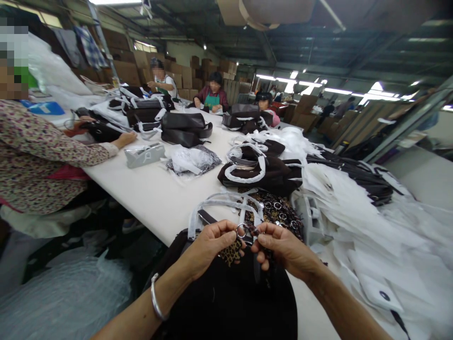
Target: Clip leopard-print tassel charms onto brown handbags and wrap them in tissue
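My left hand [212,243] pinches a shiny metal ring [241,230], and a leopard-print fabric piece [231,253] hangs below those fingers. Close beside it, my right hand [283,245] has thumb and fingers closed on the dark patterned end of the same ring charm. Both hands are over a black handbag [230,302] that lies in front of me. Its handles [226,203] are wrapped in white material and stand up behind my hands. Just beyond, a heap of leopard-print charms with metal rings [279,212] rests on the table.
Another dark bag [262,174] with a wrapped handle lies past the heap. White sheets [343,208] pile up on the right. A grey tape dispenser [145,155] and a plastic-wrapped bundle [194,159] sit on the white table [141,193]. A co-worker's sleeve [63,141] reaches in at left; other people work farther back.
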{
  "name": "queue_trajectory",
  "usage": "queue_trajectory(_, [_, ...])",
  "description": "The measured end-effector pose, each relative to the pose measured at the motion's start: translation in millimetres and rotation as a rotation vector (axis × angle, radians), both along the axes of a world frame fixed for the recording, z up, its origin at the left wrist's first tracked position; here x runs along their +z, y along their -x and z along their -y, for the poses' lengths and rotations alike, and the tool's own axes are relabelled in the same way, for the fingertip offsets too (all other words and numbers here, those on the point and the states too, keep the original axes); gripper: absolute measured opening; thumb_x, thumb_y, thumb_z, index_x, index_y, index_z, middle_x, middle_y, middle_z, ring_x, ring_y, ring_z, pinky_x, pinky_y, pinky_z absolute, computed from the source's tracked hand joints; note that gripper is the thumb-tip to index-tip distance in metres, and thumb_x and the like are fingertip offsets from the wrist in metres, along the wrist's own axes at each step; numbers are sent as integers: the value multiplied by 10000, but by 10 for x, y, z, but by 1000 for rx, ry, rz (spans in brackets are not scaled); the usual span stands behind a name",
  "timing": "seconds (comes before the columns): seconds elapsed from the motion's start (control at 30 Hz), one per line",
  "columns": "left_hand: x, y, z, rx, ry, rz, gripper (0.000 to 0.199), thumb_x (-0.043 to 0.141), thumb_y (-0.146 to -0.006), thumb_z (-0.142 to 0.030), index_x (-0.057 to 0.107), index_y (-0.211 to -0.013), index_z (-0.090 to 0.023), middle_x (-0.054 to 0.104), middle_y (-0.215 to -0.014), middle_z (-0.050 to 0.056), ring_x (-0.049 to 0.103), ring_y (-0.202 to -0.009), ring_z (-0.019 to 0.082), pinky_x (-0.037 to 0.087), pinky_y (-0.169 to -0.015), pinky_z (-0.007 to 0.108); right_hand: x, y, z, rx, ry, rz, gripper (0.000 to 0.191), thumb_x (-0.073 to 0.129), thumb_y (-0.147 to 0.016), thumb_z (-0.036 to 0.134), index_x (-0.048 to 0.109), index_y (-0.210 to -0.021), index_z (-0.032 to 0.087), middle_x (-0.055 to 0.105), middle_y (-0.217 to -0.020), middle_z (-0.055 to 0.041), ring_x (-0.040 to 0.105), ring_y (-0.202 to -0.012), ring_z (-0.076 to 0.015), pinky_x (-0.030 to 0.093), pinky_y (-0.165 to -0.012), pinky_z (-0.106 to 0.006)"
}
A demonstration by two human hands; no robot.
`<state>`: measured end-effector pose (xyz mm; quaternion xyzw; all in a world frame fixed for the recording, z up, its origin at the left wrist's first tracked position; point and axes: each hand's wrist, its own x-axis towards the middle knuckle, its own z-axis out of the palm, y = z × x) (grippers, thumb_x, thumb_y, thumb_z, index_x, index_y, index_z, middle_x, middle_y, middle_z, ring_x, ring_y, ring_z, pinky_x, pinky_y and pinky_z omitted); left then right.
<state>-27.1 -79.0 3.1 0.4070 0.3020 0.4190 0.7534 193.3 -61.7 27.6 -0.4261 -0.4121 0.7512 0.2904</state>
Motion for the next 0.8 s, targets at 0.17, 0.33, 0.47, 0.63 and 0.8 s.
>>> queue_trajectory(0.17, [78, 28, -61, 151, -277, -317, 245, 623, -878, -401, 669, -905, -162, 664, -977, 57, 614, -911, 188, 454, -823, 285, 22, 5, 50, 107, -49, 58, 393, 771, -760, 441, 583, -983, 178, 711, -799, -52, 661, -645, -156, 515, -576, -272])
queue_trajectory(0.33, [218, 112, -94, 266, -504, -574, 202, 594, -888, -362, 710, -836, -204, 619, -1165, 58, 545, -1115, 228, 372, -1004, 329, 11, 11, 14, 108, -342, 294, 359, 704, -807, 506, 707, -919, 165, 700, -877, -40, 627, -829, -170, 470, -771, -286])
queue_trajectory(0.47, [259, 101, -99, 262, -490, -524, 206, 596, -893, -368, 718, -840, -212, 609, -1179, 50, 542, -1135, 235, 350, -1038, 361, 23, 150, -30, -22, -400, 276, 351, 694, -812, 509, 717, -963, 193, 705, -953, -45, 623, -903, -200, 469, -829, -318])
queue_trajectory(0.63, [283, 22, -105, 229, -380, -323, 203, 626, -879, -370, 717, -839, -192, 580, -1266, 59, 511, -1204, 255, 392, -1006, 354, 31, 411, -34, -64, -385, -16, 313, 706, -823, 457, 702, -1038, 230, 690, -1096, -45, 618, -1016, -196, 447, -939, -330])
queue_trajectory(0.8, [284, -27, -90, 152, -234, -143, 209, 655, -857, -373, 701, -844, -170, 494, -1416, 69, 619, -827, 133, 452, -600, 213, -86, 520, 17, 51, -98, -392, 333, 665, -855, 445, 680, -1027, 161, 703, -861, -62, 657, -819, -179, 497, -891, -371])
